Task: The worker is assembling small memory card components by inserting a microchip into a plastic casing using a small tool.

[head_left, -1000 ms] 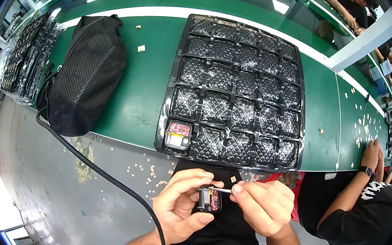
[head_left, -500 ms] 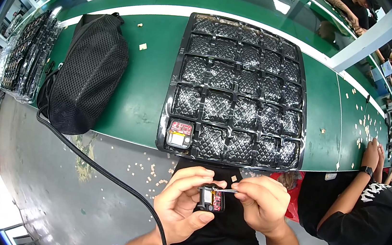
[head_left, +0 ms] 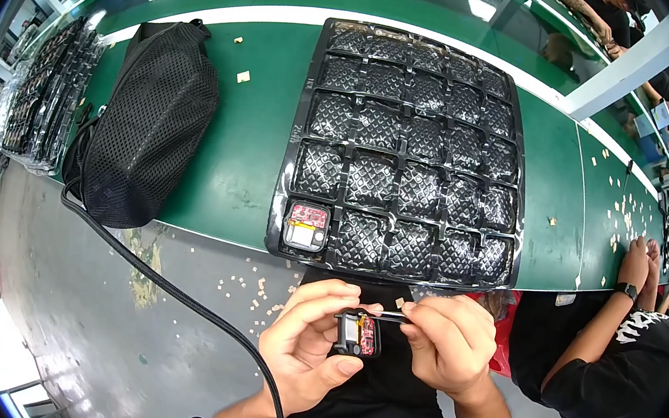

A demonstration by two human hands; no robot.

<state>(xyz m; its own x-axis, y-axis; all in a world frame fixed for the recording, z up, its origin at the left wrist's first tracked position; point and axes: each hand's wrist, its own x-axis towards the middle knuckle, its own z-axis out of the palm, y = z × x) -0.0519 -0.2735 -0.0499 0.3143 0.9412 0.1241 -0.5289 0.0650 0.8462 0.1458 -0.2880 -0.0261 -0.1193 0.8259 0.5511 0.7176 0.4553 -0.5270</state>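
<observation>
My left hand grips a small black device housing between thumb and fingers, its open side showing a red circuit board and a silver part with a yellow strip. Pinched in my right hand is a pair of metal tweezers, whose tips reach the upper edge of the housing. Whether the tips hold anything is too small to tell. Just beyond my hands lies a black plastic tray with rows of pockets. Its near left pocket carries a similar open device with a red board.
A black mesh bag lies on the green table, left of the tray. Its black strap hangs across to my left forearm. Stacked trays stand at far left. A co-worker's arm is close on the right, near scattered small pale squares.
The housing has shifted slightly up and left in my left hand. The tweezers have risen a little and now lie along its upper edge. The tray has hardly moved.
</observation>
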